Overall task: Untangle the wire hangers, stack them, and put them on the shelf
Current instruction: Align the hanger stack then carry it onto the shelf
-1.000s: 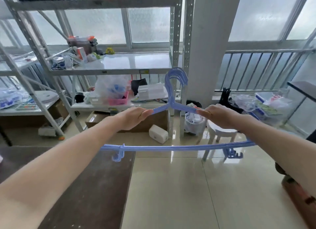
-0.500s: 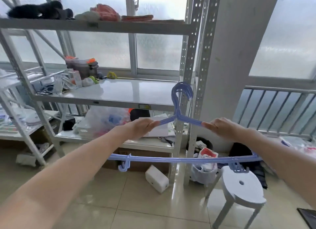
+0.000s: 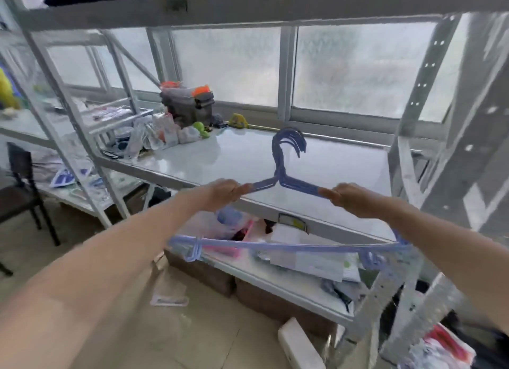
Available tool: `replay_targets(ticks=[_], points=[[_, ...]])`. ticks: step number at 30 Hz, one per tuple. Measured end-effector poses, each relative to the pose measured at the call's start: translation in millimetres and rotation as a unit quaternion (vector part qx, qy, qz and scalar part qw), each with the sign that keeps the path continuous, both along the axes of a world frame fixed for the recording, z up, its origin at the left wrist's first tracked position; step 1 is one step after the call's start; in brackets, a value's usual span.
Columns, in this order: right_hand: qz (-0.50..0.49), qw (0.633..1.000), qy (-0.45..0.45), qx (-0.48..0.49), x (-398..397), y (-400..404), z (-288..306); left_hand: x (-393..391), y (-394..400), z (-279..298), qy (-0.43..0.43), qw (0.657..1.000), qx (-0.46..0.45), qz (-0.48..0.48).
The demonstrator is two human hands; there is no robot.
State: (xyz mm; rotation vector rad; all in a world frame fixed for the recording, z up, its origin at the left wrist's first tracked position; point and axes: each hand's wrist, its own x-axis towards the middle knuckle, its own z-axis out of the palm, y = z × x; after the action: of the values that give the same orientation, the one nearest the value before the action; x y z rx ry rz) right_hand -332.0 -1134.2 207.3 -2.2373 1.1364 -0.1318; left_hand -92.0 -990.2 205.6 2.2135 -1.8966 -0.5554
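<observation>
A stack of several blue hangers hangs between my two hands, hooks fanned out at the top and pointing right. My left hand grips the left shoulder of the stack and my right hand grips the right shoulder. The bottom bars run below my wrists, in front of the shelf edge. The hooks sit over the front of the white middle shelf of the metal rack. The picture is blurred by motion.
A grey toolbox with orange latches and small packets crowd the shelf's back left. A rack upright stands just right of my right hand. The lower shelf holds bags and papers. A dark chair stands at left.
I have moved closer to the rack and the view has tilted up. The hanger stack, still held by both hands, now sits over the middle shelf's front instead of before the post.
</observation>
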Motion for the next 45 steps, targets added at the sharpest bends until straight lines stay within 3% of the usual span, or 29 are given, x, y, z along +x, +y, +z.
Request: replay_targets(ticks=[5,8,16,19,21,25,27,29,31,33,35,38,41,43,45], points=[[0.070,0.996,0.043,-0.042,81,-77,-8,81,-77,5,0.020,0.997,0.035,0.069],[0.045,0.997,0.055,-0.007,122,-122,-24,128,-136,-5,0.037,0.995,0.050,0.075],[-0.055,0.989,0.081,0.107,205,-204,-52,240,-272,-36,0.042,0.992,0.116,0.006],[-0.079,0.984,0.086,0.135,223,-217,-58,258,-301,-42,-0.008,0.989,0.129,-0.069],[-0.069,0.983,0.122,0.117,229,-225,-62,267,-314,-53,-0.035,0.986,0.130,-0.101],[-0.021,0.976,0.213,-0.050,219,-233,-63,290,-326,-69,-0.132,0.976,0.057,-0.162],[-0.013,0.978,0.205,-0.045,204,-233,-71,304,-326,-78,-0.106,0.979,0.032,-0.170],[-0.031,0.987,0.157,-0.002,187,-228,-82,323,-318,-83,-0.031,0.989,0.050,-0.139],[-0.134,0.989,-0.008,0.055,165,-217,-90,344,-303,-83,0.105,0.991,0.053,-0.057],[-0.256,0.925,-0.251,0.124,144,-202,-96,359,-281,-86,0.323,0.944,0.023,0.069],[-0.317,0.852,-0.394,0.134,133,-189,-114,364,-257,-99,0.449,0.882,-0.019,0.142],[-0.371,0.811,-0.448,0.053,149,-172,-130,361,-236,-123,0.558,0.796,-0.123,0.203],[-0.409,0.773,-0.484,0.034,170,-168,-131,356,-226,-128,0.624,0.702,-0.220,0.262],[-0.428,0.751,-0.502,0.019,173,-170,-133,350,-223,-132,0.622,0.689,-0.259,0.266],[-0.434,0.736,-0.520,0.006,173,-172,-137,341,-223,-138,0.575,0.710,-0.296,0.277]])
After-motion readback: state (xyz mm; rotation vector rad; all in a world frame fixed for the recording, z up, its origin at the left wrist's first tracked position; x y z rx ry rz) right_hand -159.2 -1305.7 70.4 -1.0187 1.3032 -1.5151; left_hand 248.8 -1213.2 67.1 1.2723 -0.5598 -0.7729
